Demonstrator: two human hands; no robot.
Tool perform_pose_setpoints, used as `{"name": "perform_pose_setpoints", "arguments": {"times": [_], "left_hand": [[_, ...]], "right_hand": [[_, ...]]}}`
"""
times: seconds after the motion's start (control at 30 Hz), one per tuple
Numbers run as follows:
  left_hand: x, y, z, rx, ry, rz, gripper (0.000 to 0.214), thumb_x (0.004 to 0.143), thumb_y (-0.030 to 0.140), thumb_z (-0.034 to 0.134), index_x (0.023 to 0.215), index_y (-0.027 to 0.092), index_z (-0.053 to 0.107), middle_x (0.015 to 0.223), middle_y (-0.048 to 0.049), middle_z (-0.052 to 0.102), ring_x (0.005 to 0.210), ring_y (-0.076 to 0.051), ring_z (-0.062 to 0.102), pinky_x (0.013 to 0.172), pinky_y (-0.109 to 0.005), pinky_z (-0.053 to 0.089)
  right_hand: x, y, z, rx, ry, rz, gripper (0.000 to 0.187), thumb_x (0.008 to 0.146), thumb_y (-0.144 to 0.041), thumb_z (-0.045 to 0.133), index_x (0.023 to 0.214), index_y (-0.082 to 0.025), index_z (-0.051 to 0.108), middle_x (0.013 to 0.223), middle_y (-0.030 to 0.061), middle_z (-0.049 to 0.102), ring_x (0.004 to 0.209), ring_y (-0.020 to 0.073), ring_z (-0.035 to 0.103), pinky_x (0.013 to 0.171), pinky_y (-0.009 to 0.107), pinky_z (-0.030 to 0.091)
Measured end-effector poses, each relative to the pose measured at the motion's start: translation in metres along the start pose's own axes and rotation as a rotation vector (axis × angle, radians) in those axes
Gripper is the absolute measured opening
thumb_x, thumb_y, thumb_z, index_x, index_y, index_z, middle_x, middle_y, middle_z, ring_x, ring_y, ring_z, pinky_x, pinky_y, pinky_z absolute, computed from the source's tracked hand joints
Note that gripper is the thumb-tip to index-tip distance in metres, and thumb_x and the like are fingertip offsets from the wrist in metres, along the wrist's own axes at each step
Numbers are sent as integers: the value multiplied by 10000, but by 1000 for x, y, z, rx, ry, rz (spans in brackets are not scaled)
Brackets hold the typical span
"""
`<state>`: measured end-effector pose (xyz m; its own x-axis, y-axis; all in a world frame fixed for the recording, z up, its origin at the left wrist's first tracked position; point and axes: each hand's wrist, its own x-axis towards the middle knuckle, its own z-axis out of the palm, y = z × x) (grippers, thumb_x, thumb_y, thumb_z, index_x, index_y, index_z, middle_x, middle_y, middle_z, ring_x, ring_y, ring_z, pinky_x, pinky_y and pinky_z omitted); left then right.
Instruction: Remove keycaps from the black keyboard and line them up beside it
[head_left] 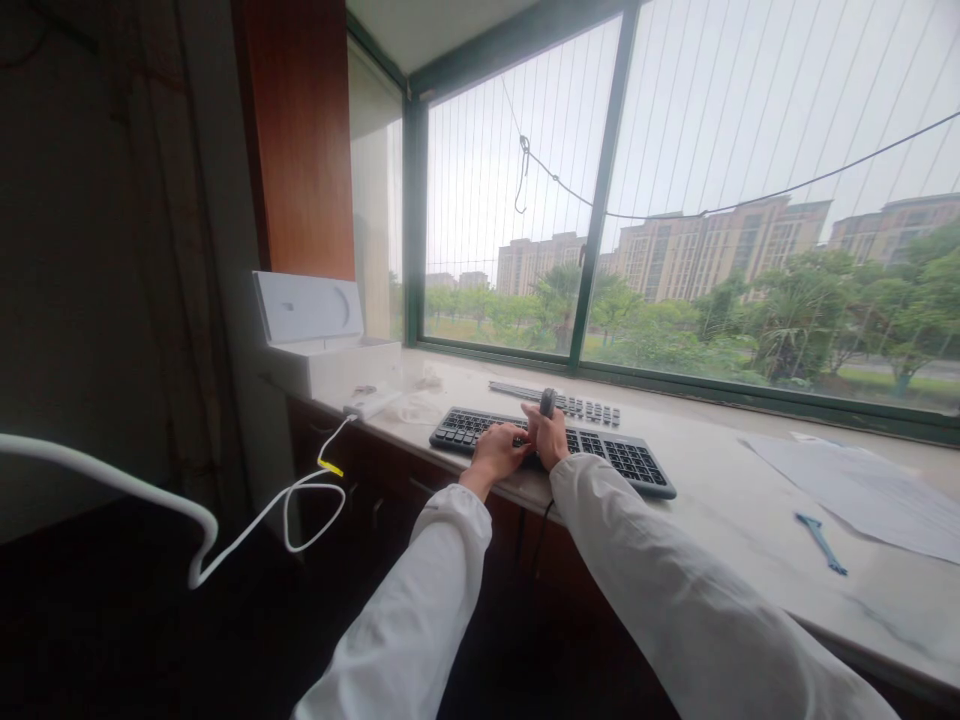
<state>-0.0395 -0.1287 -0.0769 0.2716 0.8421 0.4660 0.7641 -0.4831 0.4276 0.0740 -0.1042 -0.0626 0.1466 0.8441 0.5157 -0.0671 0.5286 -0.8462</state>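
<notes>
A dark keyboard (630, 458) lies on the pale marble-patterned sill, with both my hands over its middle. My right hand (553, 436) is closed around a dark, round-ended tool (548, 402) held upright; its lower end is hidden by my hands. Close beside it, my left hand (498, 452) has its fingers bent and pressed together at the keys, touching or nearly touching the right hand. Whatever those fingers hold, if anything, cannot be made out. Behind the keyboard, loose keycaps (598, 412) lie in rows.
An open white box (330, 368) stands at the left end, near a small white device (373, 402) and crumpled clear plastic (415, 408). A white cable (262, 515) hangs at the left. Rightward lie a slim blue tool (821, 543) and paper sheets (870, 490). The window (577, 300) rises behind.
</notes>
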Motion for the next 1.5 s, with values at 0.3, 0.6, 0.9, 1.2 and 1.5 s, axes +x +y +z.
{"name": "perform_pose_setpoints", "arguments": {"times": [0.3,0.6,0.9,1.2,1.5], "left_hand": [[-1,4,-3,-6,15,-32,257,831,421,572,1017,334,726,1096,3,702,1008,-199,622,875,-281,479],[-1,4,-3,17,-23,-57,238,824,374,565,991,336,729,1059,-5,714,1014,-207,632,882,-296,485],[0,2,-2,18,-24,-53,268,829,434,562,1011,322,724,1093,-14,703,1030,-224,626,891,-318,482],[0,2,-2,5,-38,-117,309,816,471,590,1066,332,705,1121,-9,694,1069,-215,613,910,-304,469],[2,0,0,6,-31,-71,288,817,486,585,1015,328,721,1092,-6,704,1020,-209,627,872,-303,479]], "right_hand": [[-6,-6,0,-196,-66,-114,450,696,-421,649,454,-197,342,460,-58,290,483,77,263,469,243,234],[-3,-13,-3,-159,-242,40,442,703,-423,631,460,-205,333,432,-62,271,444,71,233,430,245,179],[-1,-11,-4,-107,-214,54,458,691,-440,662,454,-201,351,413,-62,293,411,62,249,396,237,178],[-1,-8,-5,-4,-159,87,459,687,-457,662,446,-212,358,378,-57,319,358,62,264,351,233,178],[-1,-5,-4,56,-143,39,487,703,-458,667,447,-216,331,382,-68,281,369,54,231,367,234,159]]}}
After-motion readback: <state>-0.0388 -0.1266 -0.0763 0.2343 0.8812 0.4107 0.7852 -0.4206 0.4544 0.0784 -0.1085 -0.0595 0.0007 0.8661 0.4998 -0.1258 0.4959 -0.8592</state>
